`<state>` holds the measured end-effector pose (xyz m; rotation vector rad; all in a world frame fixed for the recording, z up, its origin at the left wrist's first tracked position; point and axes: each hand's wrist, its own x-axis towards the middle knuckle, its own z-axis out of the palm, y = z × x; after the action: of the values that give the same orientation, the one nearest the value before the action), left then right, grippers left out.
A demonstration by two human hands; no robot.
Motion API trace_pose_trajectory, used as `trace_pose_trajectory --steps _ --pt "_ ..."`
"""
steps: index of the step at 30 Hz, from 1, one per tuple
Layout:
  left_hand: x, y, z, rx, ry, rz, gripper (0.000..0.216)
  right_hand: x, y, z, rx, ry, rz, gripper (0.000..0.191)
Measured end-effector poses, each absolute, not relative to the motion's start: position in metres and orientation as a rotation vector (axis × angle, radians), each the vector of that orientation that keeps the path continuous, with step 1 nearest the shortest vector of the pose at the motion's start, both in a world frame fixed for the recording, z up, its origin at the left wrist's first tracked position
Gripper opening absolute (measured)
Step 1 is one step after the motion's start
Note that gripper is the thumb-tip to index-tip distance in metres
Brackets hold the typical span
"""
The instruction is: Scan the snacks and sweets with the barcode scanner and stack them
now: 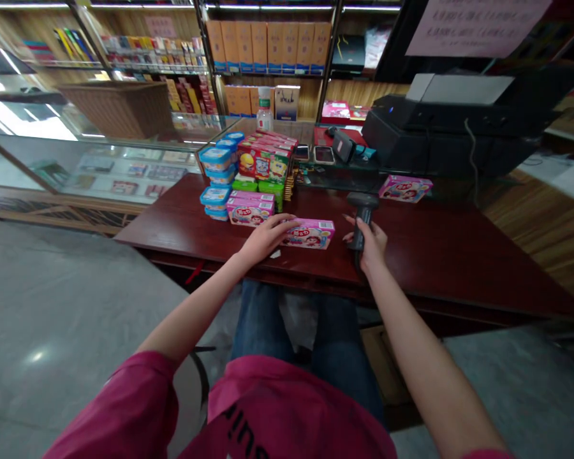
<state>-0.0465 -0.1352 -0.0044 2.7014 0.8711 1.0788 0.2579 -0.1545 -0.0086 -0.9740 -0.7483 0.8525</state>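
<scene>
My left hand (264, 240) is closed over the left end of a pink snack box (312, 236) that stands upright near the counter's front edge. In my right hand (375, 245) is a dark handheld barcode scanner (362, 217), gripped by its handle with the head up. Just left of the held box, more pink boxes (249, 213) stand stacked. Another pink box (405, 189) rests farther back on the right. Red and green snack boxes (266, 159) are piled behind, beside several blue-lidded tubs (217, 172). A small white slip (275, 254) lies by my left wrist.
The dark red wooden counter (440, 255) spans the front. A glass display case (124, 172) with a wicker basket (119, 108) is on the left. Phones (323, 154) and a bottle (264, 111) sit at the back. Black printer equipment (449, 137) stands right; shelves of boxes (268, 48) line the wall.
</scene>
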Motion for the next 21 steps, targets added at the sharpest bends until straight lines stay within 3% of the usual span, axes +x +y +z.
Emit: trace_pose_trajectory --steps 9,21 --pt "-0.159 -0.151 -0.007 2.799 1.371 1.122 0.046 0.189 -0.13 -0.014 -0.978 -0.823 0.931 0.037" --pt "-0.172 -0.14 -0.01 2.726 1.697 1.043 0.056 0.215 -0.117 -0.022 -0.951 -0.769 0.891 0.039"
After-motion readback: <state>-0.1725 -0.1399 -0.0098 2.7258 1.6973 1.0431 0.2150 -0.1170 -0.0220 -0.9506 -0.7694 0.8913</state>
